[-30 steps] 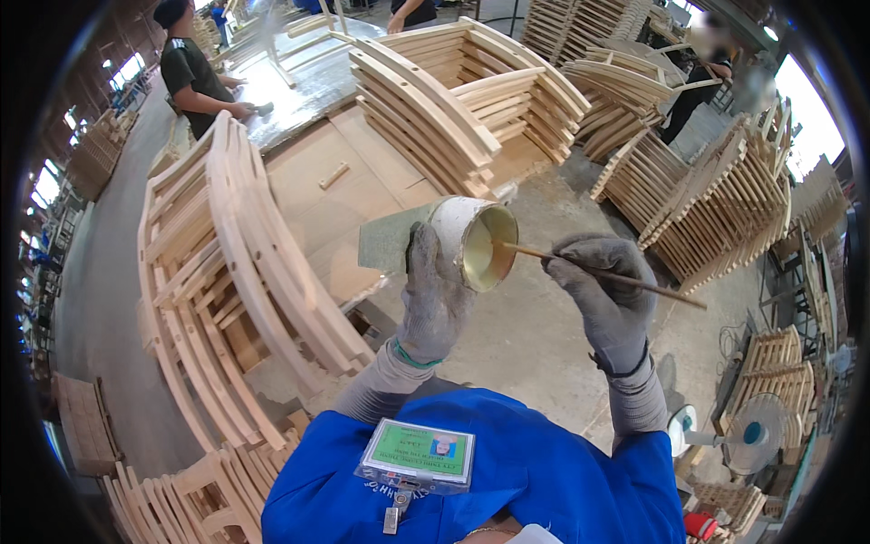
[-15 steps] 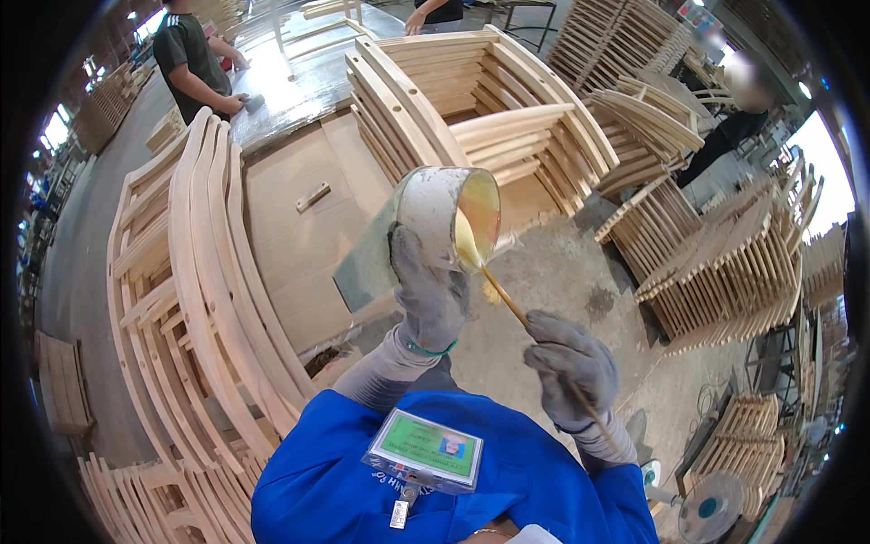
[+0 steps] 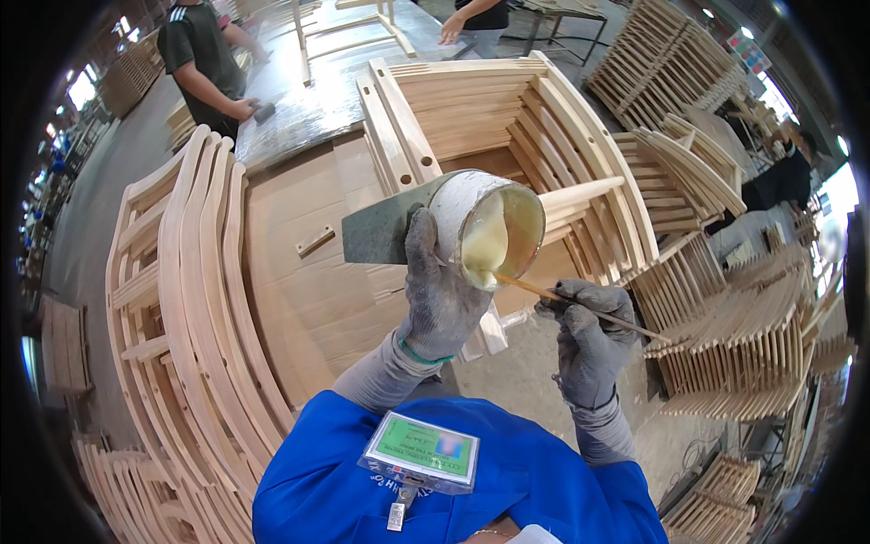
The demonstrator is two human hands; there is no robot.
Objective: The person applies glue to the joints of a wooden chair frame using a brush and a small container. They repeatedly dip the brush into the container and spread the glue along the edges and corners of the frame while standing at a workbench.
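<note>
The left hand [image 3: 444,304], in a grey knit glove, is wrapped round a round white cup [image 3: 449,219] with a scuffed outer wall, its thumb up along the side and the other fingers largely hidden. The right hand [image 3: 594,335], gloved likewise, pinches a thin, light-brown wooden stick [image 3: 524,285] between thumb and fingers.

The cup is held up in front of the blue-clad chest, tipped so that its mouth faces right. Inside, a thick, glossy, pale-yellow paste [image 3: 486,239] lies toward the left and lower side, while the opposite inner wall looks amber. The stick's tip meets the lower rim, where paste clings. A flat, tapering grey-green piece [image 3: 381,228] juts left behind the cup; whether they are joined cannot be told.

Beyond lies a brown cardboard sheet [image 3: 304,340] bearing a small pale wooden block [image 3: 315,241], between two stacks of curved, pale wooden frames, one left [image 3: 192,272] and one right [image 3: 405,150].
</note>
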